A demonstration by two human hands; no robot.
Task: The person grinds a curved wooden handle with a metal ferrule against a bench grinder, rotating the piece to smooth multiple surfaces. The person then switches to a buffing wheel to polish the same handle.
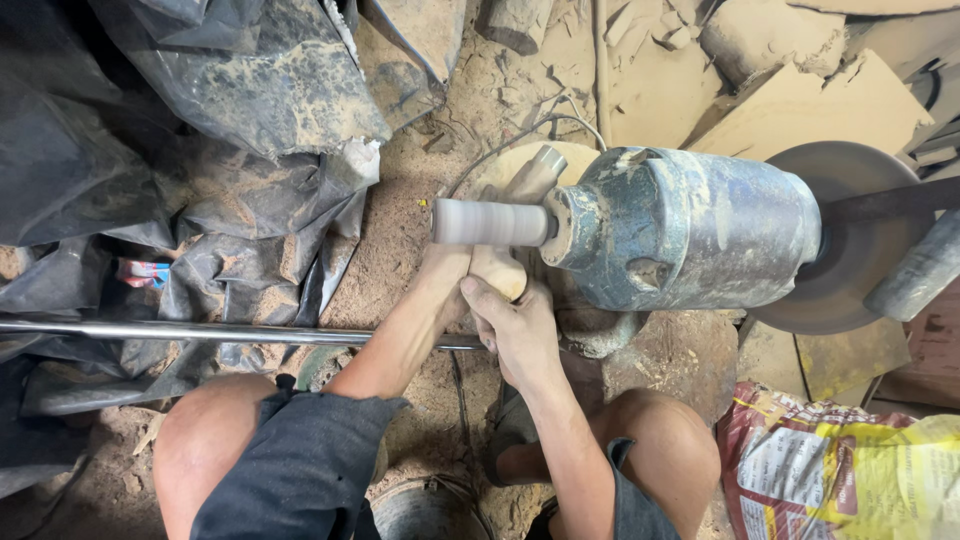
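Observation:
A pale carved wooden piece (520,200) is held up under a spinning grey sanding drum (490,222) that sticks out of a dusty blue-green motor housing (690,228). My left hand (440,280) grips the lower end of the piece from the left, partly hidden behind the drum. From the right, my right hand (515,325) clasps the same end, thumb pressed on the wood. The top of the piece pokes out above the drum.
A metal bar (200,332) runs across under my left forearm. Black dusty plastic sheeting (200,130) fills the left. A grey disc (850,240) sits behind the motor. Wood offcuts (800,90) lie at top right, a printed sack (840,470) at bottom right. Sawdust covers the ground.

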